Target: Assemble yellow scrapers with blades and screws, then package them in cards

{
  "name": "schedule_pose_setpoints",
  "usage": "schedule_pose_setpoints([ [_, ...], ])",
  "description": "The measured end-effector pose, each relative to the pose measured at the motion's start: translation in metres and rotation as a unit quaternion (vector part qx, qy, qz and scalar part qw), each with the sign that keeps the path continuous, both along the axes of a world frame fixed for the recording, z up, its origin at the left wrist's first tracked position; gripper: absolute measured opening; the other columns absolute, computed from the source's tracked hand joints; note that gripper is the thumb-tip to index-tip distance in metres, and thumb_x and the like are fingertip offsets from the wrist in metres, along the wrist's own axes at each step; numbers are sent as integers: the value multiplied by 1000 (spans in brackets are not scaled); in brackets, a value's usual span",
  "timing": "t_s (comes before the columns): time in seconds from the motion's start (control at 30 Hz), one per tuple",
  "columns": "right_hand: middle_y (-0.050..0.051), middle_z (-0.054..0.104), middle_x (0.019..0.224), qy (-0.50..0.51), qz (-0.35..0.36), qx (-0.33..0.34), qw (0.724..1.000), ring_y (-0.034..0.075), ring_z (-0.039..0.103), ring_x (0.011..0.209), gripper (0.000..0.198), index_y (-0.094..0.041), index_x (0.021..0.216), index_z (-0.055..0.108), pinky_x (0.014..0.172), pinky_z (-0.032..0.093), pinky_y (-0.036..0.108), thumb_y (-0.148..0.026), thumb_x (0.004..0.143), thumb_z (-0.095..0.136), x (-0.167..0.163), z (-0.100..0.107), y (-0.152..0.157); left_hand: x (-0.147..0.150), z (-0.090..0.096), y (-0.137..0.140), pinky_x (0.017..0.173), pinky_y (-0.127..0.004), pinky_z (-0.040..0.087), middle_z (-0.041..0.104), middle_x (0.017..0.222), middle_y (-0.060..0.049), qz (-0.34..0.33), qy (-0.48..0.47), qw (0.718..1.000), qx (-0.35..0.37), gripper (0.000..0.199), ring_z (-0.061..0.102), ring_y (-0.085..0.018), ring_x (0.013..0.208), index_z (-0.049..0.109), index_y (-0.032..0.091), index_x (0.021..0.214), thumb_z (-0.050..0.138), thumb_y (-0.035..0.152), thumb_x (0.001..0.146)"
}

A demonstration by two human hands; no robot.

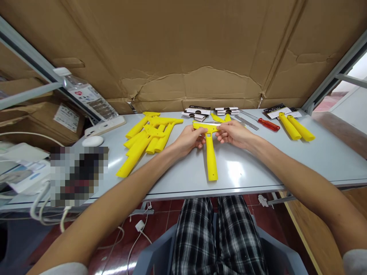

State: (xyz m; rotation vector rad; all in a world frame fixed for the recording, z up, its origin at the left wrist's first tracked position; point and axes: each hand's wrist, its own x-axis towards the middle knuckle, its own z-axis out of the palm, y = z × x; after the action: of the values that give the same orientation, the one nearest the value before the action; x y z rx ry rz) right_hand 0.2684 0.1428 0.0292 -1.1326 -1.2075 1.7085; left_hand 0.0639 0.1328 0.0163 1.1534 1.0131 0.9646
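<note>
A yellow T-shaped scraper (211, 156) is held between my two hands, its handle pointing toward me. My left hand (192, 138) pinches the left part of its head, thumb on top. On the right end of the head, my right hand (231, 133) has its fingers closed. A thin pale blade strip shows along the head's far edge. Left of my hands lies a pile of several yellow scraper handles (146, 133). Just beyond my right hand are yellow pieces (219, 117), partly hidden, and flat metal blades (246, 122).
A red-handled screwdriver (268, 124) lies to the right, near two yellow handles (299, 128) on black-and-white cards (276, 110). More cards (197, 112) lie at the back by the cardboard (186, 46). A plastic bottle (88, 95), power strip (105, 126) and white mouse (92, 141) are at left.
</note>
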Motion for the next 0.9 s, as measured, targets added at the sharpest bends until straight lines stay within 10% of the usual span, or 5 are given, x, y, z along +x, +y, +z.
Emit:
schedule_pose_setpoints([
  [0.27,10,71,77,-12,-21,6,1000,11,65,57,6,-9,95,63,53,57,23,-11,100,60,12,5,9,-16,17,18,43,-20,43,70,76,-6,127,-27,990,-49,11,61,-10,50,67,15,87,73,24,89],
  [0.9,10,71,78,-23,-22,11,999,11,65,56,10,-9,92,63,51,57,22,-10,101,58,16,4,13,-14,8,17,44,-19,47,66,77,-4,109,-12,993,-37,9,60,-9,53,72,11,88,71,16,95],
])
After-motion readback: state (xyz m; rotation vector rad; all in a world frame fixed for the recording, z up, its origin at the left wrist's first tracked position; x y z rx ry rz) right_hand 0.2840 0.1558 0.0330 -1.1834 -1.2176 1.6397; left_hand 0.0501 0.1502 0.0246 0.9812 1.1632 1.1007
